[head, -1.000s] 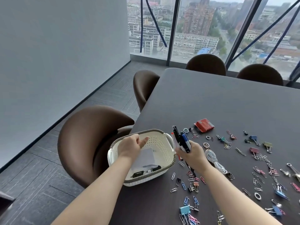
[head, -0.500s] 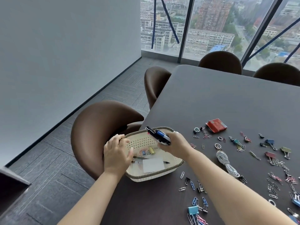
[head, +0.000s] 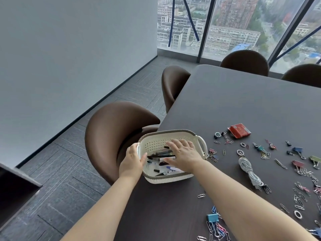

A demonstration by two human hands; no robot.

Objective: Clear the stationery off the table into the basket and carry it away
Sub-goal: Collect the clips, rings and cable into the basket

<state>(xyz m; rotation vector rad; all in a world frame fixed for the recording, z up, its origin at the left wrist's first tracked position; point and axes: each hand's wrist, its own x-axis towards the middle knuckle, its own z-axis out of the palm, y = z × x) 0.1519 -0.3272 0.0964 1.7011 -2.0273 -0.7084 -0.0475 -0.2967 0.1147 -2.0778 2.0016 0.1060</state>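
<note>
Basket (head: 157, 144) sits at the left edge of the surface (head: 243, 101), pens (head: 160, 155) lying inside. Left grip (head: 132, 161) clasps its left rim, thumb inside; right grip (head: 184, 153) lies spread flat, fingers straight, over the pens. Clips (head: 264, 155) litter the surface alongside.

Dark table (head: 243, 105) before me | near chair (head: 111, 136) at its left edge, second chair (head: 173, 84) further along | third chair (head: 245, 62), fourth chair (head: 302, 75) at its far end | grey wall (head: 69, 58) left of it | grey floor (head: 69, 180) between | windows (head: 234, 23) beyond it, daylight.

Soft daylight from the windows (head: 243, 23); wide-angle bending at edges, slightly blurred throughout.
</note>
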